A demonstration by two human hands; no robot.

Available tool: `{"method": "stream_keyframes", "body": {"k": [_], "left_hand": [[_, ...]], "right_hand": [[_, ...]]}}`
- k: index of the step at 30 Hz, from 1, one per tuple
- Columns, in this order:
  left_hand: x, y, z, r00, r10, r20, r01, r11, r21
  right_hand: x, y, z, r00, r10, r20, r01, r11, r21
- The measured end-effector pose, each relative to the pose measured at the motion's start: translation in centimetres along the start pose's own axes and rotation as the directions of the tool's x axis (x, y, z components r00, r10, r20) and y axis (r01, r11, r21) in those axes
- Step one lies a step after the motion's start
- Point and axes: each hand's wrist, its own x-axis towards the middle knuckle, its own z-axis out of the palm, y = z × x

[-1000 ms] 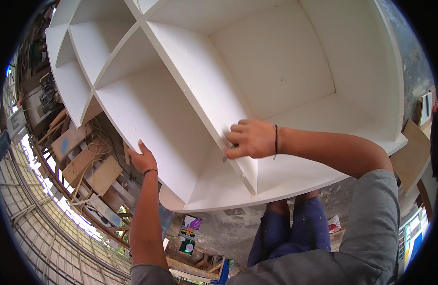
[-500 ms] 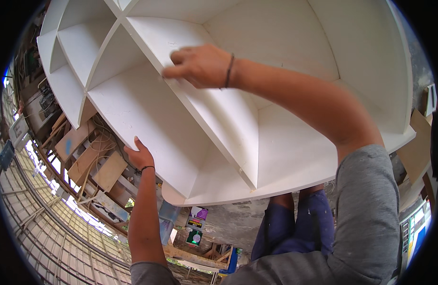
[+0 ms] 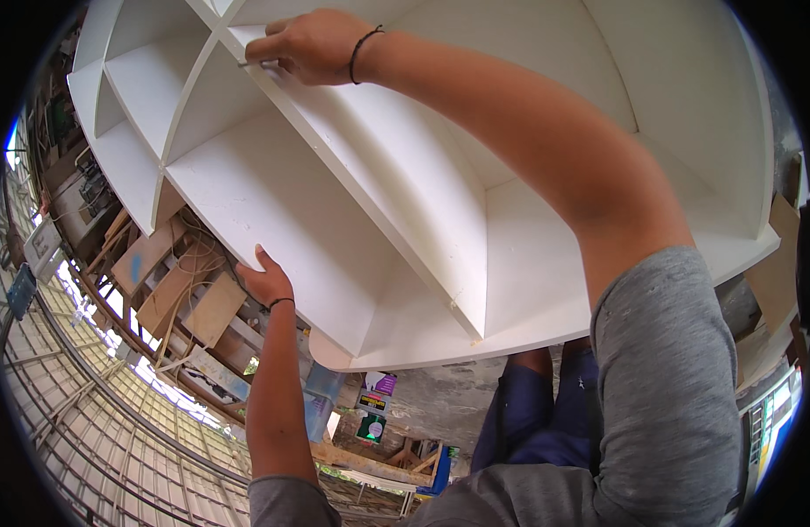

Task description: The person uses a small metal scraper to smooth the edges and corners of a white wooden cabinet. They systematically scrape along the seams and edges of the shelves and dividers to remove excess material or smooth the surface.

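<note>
White shelving unit, with two hands at its panel edges

Surroundings, left: wooden offcuts, among them a board with a blue mark (image 3: pixel 141 256) and a plain pale board (image 3: pixel 215 309); a looped cable (image 3: pixel 192 268) lying over them. Beyond these, a metal grille (image 3: pixel 89 439), bent by the lens.
Surroundings, lower middle: a bluish translucent container (image 3: pixel 319 406); just beside it, a purple-and-white package (image 3: pixel 380 384) and a green-and-black package (image 3: pixel 371 428); below, a timber frame (image 3: pixel 370 462) with a blue item (image 3: pixel 439 474) at its end.
Surroundings, right: a brown panel (image 3: pixel 771 268), partly behind the unit.
Obstruction: the right forearm (image 3: pixel 502 114) crosses the large compartment and hides part of its back.

Principal piece: white shelving unit (image 3: pixel 247 198), filling the upper and middle view, in front of the person; several compartments, a long straight divider (image 3: pixel 374 206) running diagonally, a rounded lower corner. Small marks on the panels.
Room: workshop-like, with stained grey concrete (image 3: pixel 449 386) below the unit.

Left hand (image 3: pixel 268 279): gripping the outer panel's edge, thumb upward on the white face, fingers mostly hidden; forearm rising from the lower edge.
Right hand (image 3: pixel 313 48): closed around a small greyish piece (image 3: pixel 243 63) at the divider's upper end; only the piece's tip shows, its kind unclear. Elbow bent, forearm slanting up and left.
</note>
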Motion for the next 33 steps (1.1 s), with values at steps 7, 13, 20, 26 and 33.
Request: {"method": "stream_keyframes", "body": {"k": [7,13,20,26,33], "left_hand": [[-0.2,0.7,-1.5,0.998,-0.038,0.044,0.038,0.999,-0.015],[-0.4,0.3,-0.6,1.000,-0.003,0.000,0.003,1.000,0.013],[-0.3,0.4,-1.0,0.998,-0.046,0.031,0.045,0.999,0.020],[-0.3,0.1,-0.9,1.000,-0.007,-0.001,0.007,1.000,-0.004],[-0.5,0.3,-0.7,1.000,-0.015,0.022,0.014,1.000,0.023]], "right_hand": [[-13.2,-6.1,-2.4,0.914,-0.259,0.312,0.216,0.962,0.166],[-4.3,-1.4,-1.0,0.995,-0.015,0.094,0.013,1.000,0.025],[-9.9,-4.2,-0.2,0.981,-0.194,0.021,0.193,0.980,0.054],[-20.5,-8.9,-3.9,0.843,-0.399,0.361,0.328,0.913,0.243],[-7.0,-3.2,-0.6,0.987,-0.152,0.049,0.157,0.979,-0.133]]}}
